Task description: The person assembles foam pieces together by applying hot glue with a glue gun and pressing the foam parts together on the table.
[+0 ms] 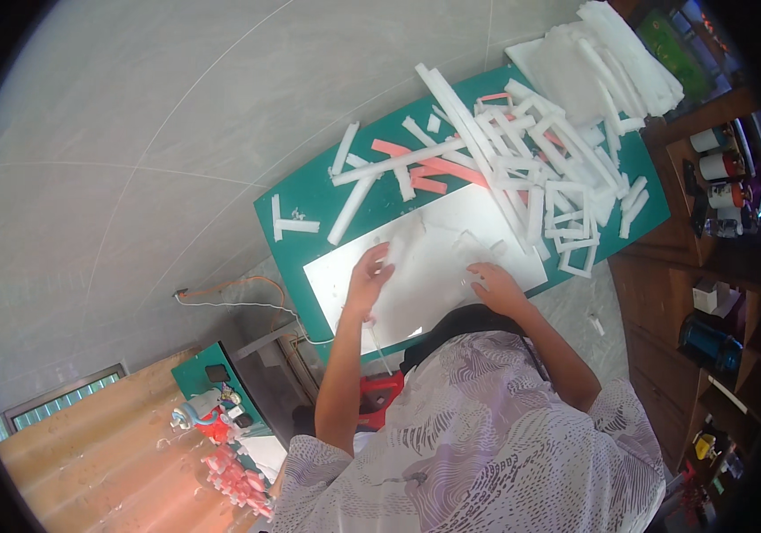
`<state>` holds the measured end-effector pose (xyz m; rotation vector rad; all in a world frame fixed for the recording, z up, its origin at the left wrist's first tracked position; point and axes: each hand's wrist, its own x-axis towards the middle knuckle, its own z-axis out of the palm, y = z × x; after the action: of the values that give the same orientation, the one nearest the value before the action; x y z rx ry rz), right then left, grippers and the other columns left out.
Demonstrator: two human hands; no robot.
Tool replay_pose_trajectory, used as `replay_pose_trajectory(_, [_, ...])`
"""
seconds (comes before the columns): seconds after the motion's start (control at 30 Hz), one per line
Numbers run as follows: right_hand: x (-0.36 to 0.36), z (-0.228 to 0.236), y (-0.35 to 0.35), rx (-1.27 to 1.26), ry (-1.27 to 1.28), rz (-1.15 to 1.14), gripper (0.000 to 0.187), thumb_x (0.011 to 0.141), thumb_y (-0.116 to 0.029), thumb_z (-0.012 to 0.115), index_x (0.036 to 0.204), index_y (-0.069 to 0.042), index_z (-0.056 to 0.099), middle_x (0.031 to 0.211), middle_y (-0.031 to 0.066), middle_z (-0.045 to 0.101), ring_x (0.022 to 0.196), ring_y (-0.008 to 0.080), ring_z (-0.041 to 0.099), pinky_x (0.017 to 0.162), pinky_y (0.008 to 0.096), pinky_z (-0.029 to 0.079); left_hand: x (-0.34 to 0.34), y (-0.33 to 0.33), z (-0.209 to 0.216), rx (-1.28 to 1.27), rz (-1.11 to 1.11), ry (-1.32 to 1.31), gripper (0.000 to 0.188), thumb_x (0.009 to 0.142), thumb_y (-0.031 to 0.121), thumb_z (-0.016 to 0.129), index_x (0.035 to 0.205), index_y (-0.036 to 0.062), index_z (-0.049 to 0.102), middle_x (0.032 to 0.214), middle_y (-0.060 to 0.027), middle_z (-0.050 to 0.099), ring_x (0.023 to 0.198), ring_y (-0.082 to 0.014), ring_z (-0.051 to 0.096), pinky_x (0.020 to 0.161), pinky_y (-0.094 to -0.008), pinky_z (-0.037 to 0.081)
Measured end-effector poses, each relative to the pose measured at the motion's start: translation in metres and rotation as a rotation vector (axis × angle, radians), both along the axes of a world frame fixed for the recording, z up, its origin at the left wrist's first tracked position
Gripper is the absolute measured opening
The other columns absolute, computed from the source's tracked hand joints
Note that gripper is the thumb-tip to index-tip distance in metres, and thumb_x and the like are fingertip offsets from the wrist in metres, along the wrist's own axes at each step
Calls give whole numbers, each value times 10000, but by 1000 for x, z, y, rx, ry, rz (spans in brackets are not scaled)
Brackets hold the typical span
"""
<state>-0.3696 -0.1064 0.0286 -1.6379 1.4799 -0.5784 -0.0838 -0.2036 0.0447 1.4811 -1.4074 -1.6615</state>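
My left hand point(367, 278) is over the left half of a white board point(438, 306), its fingers curled. A pale white foam piece point(409, 233) extends from its fingertips, with edges that blend into the glare. Above the right half of the board hovers my right hand point(496, 289), fingers apart and nothing visible in them. Just beyond those fingers, small whitish pieces point(466, 242) lie on the board, hard to make out against it.
On the green table point(296, 258), white foam strips point(354, 210), pink strips point(429, 186) and rectangular foam frames point(578, 229) lie heaped beyond the board. White sheets point(607, 62) are stacked far right. A white cord point(296, 322) runs to the left edge; wooden shelves point(731, 258) stand right.
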Motion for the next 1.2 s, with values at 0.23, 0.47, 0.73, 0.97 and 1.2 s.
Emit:
replay_pose_trajectory(0.23, [-11, -3, -4, -34, -101, -155, 259, 792, -21, 517, 1047, -15, 568, 1007, 193, 596, 939, 353, 569, 834, 404, 450, -35, 22, 13, 74, 91, 156, 444, 830, 14, 609, 1254, 44, 481, 1211, -119, 538, 990, -171, 556, 841, -284, 439])
replay_pose_trajectory(0.47, [-60, -39, 6, -125, 39, -281, 257, 798, 37, 473, 1037, -8, 557, 915, 178, 612, 834, 334, 602, 740, 368, 476, -26, 10, -43, -586, -47, -434, 474, 739, -3, 587, 1199, 78, 512, 1217, -166, 510, 1147, -361, 477, 916, -395, 418])
replay_pose_trajectory(0.73, [-56, -54, 9, -57, 103, -204, 398, 774, 4, 513, 1171, -24, 502, 925, 196, 592, 846, 360, 582, 760, 401, 467, -69, 81, -73, -569, -188, -563, 408, 731, 68, 625, 1128, 65, 534, 1119, -195, 488, 1041, -374, 471, 913, -440, 383])
replay_pose_trajectory(0.97, [-60, -88, -11, -95, 266, -109, 392, 794, -36, 524, 1185, -43, 500, 868, 202, 577, 836, 370, 569, 746, 447, 448, -97, 125, -96, -380, -190, -545, 417, 725, 104, 684, 1117, 47, 554, 1053, -176, 539, 934, -343, 548, 836, -401, 459])
replay_pose_trajectory(1.2, [-56, -33, -22, 54, 41, -31, 316, 771, -143, 652, 1057, -34, 576, 768, 132, 568, 684, 282, 565, 637, 375, 457, -97, 116, -82, 11, 212, -82, 454, 821, 117, 654, 1240, 38, 500, 990, -105, 587, 829, -191, 604, 697, -302, 490])
